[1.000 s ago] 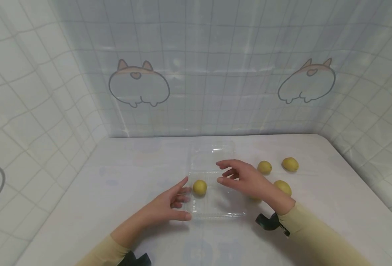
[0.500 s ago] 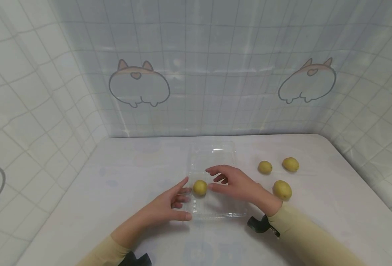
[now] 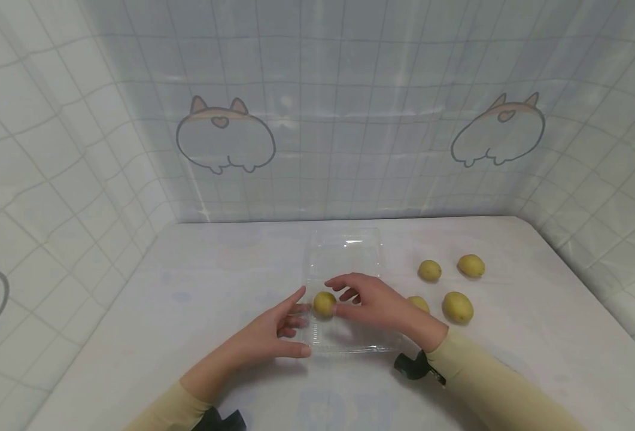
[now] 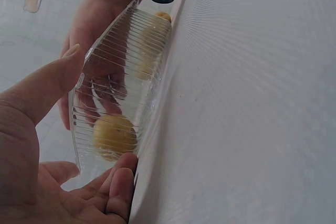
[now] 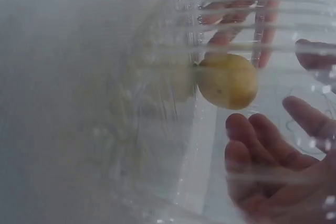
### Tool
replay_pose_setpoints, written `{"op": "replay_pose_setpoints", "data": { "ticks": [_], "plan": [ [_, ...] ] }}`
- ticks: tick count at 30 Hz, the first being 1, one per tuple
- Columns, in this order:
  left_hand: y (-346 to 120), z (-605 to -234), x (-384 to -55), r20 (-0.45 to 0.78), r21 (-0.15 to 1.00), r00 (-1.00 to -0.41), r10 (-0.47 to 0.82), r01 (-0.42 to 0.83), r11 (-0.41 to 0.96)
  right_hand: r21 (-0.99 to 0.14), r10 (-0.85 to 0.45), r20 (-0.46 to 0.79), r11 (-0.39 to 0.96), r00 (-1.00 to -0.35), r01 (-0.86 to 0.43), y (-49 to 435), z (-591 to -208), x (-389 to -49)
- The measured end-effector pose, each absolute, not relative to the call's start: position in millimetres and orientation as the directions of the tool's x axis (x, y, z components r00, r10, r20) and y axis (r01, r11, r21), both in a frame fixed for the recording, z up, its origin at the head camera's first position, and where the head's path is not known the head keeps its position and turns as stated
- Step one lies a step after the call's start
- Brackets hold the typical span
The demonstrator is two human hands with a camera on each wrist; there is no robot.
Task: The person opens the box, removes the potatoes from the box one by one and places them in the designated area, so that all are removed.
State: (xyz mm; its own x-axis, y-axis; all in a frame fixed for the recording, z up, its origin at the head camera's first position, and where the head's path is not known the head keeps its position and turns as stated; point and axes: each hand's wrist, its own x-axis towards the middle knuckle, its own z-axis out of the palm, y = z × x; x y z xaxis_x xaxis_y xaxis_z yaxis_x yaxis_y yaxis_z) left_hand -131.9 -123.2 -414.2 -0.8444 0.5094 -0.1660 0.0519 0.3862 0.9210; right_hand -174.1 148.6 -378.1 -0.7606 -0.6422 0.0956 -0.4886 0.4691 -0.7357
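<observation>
A lemon (image 3: 324, 304) sits at the left side of a clear plastic clamshell box (image 3: 349, 347), whose lid (image 3: 344, 248) lies folded back. At the box's left edge is my left hand (image 3: 274, 332), its fingers spread along the side and the thumb by the near corner. My right hand (image 3: 376, 302) is over the box, fingers relaxed and bent a little, with the thumb overlapping the lemon's right side in the head view. Through the ribbed plastic in the right wrist view, the lemon (image 5: 228, 81) shows just beyond fingertips (image 5: 239, 124).
Several more lemons lie right of the box: one (image 3: 430, 270) toward the back, one (image 3: 471, 266) farther right, a larger one (image 3: 458, 307) nearer, and one (image 3: 418, 303) partly behind my right arm. A white cloth (image 3: 150, 347) covers the table; tile-patterned curtains (image 3: 317, 120) enclose it.
My right hand has moved left and slightly down across the box to the lemon. The lemon behind the right arm now shows. The left hand has stayed put.
</observation>
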Motion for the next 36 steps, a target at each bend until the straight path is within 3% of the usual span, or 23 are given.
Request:
{"op": "replay_pose_setpoints", "data": {
  "ticks": [11, 27, 36],
  "plan": [
    [-123, -415, -133, -0.157, 0.920, -0.844, 0.512, 0.064, 0.387, -0.711, -0.667, 0.071, 0.488, -0.742, -0.507, 144, -381, -172],
    [-123, -417, -133, -0.165, 0.914, -0.846, 0.507, 0.062, 0.400, -0.569, -0.680, 0.094, 0.563, -0.727, -0.600, 133, -387, -172],
    [-122, -416, -133, -0.149, 0.919, -0.846, 0.513, 0.073, 0.387, -0.614, -0.663, 0.102, 0.544, -0.742, -0.571, 130, -389, -171]
  ]
}}
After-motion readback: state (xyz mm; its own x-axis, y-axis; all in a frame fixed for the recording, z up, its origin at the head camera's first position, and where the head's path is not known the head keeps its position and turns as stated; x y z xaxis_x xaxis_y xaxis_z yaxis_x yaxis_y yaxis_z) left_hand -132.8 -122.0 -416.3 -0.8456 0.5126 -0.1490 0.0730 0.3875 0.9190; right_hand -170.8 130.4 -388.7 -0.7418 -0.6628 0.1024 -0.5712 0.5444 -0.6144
